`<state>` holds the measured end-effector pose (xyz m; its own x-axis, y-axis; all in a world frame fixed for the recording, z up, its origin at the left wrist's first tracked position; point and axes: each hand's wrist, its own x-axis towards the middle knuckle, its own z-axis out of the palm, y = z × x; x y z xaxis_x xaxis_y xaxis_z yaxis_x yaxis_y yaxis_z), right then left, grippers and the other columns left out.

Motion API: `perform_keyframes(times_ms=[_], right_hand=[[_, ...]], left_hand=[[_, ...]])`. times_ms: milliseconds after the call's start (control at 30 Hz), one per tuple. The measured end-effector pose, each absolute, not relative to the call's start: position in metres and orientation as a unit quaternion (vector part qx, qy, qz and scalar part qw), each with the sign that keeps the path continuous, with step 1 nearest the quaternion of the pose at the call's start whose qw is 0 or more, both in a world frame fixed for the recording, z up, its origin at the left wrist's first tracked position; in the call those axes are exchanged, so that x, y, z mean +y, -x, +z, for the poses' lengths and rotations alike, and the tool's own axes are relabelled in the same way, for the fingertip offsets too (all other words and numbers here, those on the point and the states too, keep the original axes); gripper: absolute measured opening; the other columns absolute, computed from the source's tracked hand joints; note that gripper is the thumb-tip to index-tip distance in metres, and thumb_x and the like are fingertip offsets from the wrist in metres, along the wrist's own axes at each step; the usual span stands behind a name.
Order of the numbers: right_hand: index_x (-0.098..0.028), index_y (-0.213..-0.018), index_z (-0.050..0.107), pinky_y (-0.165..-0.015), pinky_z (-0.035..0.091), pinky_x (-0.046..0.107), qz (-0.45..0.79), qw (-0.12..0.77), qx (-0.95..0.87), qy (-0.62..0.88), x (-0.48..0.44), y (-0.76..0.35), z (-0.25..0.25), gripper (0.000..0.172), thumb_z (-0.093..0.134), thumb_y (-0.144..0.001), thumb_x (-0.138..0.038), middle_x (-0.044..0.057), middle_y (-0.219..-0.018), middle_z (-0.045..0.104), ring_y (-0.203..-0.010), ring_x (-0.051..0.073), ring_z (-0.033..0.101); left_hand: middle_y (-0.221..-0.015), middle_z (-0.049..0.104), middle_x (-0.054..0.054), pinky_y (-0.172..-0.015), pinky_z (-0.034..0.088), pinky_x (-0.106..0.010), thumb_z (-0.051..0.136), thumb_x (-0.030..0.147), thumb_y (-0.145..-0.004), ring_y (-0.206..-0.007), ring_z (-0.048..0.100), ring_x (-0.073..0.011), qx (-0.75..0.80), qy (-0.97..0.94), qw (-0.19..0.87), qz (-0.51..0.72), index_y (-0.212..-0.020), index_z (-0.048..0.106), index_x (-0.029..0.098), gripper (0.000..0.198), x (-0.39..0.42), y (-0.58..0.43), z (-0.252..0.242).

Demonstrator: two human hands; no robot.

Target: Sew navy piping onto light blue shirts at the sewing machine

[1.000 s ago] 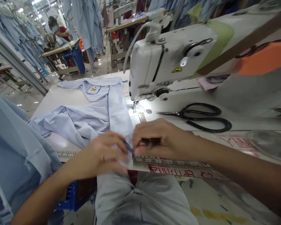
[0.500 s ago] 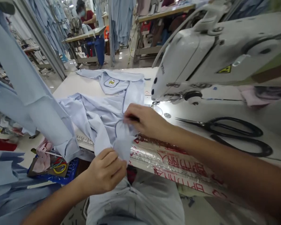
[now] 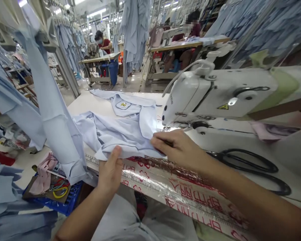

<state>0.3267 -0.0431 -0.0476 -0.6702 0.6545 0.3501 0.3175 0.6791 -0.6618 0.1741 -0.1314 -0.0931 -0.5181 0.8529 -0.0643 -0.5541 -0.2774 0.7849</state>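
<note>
A light blue garment (image 3: 122, 134) lies spread and wrinkled on the white sewing table, with a small yellow emblem (image 3: 123, 104) on its far part. My left hand (image 3: 110, 174) grips its near edge, thumb on top and fingers underneath. At the garment's right edge my right hand (image 3: 177, 144) is closed on the cloth, just in front of the sewing machine's (image 3: 190, 97) needle area. Something dark shows between the fingers of that hand; I cannot make out what it is. Black-handled scissors (image 3: 251, 162) lie on the table right of it, their blades partly hidden by my arm.
A ruler strip (image 3: 150, 187) under clear film with red print runs along the table's front edge. Light blue pieces (image 3: 56, 124) hang at the left, above a blue basket (image 3: 70, 202) with a pink cloth and coloured loops. Co-workers sit at machines farther back.
My left hand has moved left and changed its hold to the garment's near edge. My right hand has shifted right with the cloth, which now lies flatter. The view has tilted up.
</note>
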Motion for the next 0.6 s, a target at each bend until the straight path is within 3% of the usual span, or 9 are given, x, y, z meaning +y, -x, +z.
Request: perform_keyframes(times_ms=[67,133,267,367,600], right_hand=[[-0.019,-0.056,0.049,-0.046,0.026,0.026,0.303,0.250,-0.870,0.300,-0.043,-0.321,-0.041,0.040,0.048,-0.084,-0.047,-0.004,-0.047,0.038,-0.046,0.009,0.035],[-0.018,-0.069,0.060,-0.046,0.027,0.026,0.369,0.239,-0.839,0.320,-0.043,-0.314,-0.035,0.034,0.054,-0.079,-0.049,-0.003,-0.053,0.047,-0.048,0.010,0.038],[-0.017,-0.073,0.060,-0.050,0.032,0.024,0.503,0.236,-0.780,0.289,-0.044,-0.302,-0.029,0.024,0.060,-0.076,-0.041,-0.003,-0.060,0.052,-0.054,0.009,0.042],[-0.016,-0.071,0.055,-0.052,0.032,0.024,0.458,0.312,-0.768,0.321,-0.046,-0.298,-0.033,0.021,0.055,-0.079,-0.036,-0.003,-0.061,0.051,-0.056,0.009,0.043],[-0.017,-0.066,0.051,-0.049,0.031,0.025,0.438,0.283,-0.782,0.342,-0.050,-0.290,-0.045,0.020,0.050,-0.081,-0.032,-0.003,-0.055,0.047,-0.052,0.010,0.041]], left_hand=[[-0.100,0.066,-0.002,-0.087,0.051,-0.033,0.068,0.023,-0.067,-0.099,0.062,-0.0209,0.397,-0.206,0.446,0.775,-0.103,0.057,0.023,0.037,-0.129,-0.166,-0.084],[-0.099,0.066,-0.002,-0.086,0.051,-0.033,0.067,0.022,-0.065,-0.101,0.060,-0.0222,0.399,-0.232,0.444,0.768,-0.102,0.058,0.023,0.039,-0.129,-0.163,-0.080],[-0.097,0.066,-0.004,-0.090,0.049,-0.038,0.065,0.022,-0.060,-0.108,0.056,-0.0260,0.409,-0.245,0.465,0.746,-0.099,0.059,0.019,0.040,-0.125,-0.162,-0.080],[-0.096,0.067,-0.005,-0.092,0.047,-0.039,0.062,0.021,-0.053,-0.108,0.055,-0.0277,0.388,-0.255,0.495,0.735,-0.095,0.060,0.017,0.042,-0.121,-0.157,-0.076],[-0.084,0.068,-0.002,-0.091,0.047,-0.036,0.053,0.023,-0.054,-0.092,0.063,-0.0214,0.330,-0.232,0.553,0.730,-0.087,0.062,0.020,0.034,-0.110,-0.144,-0.073]])
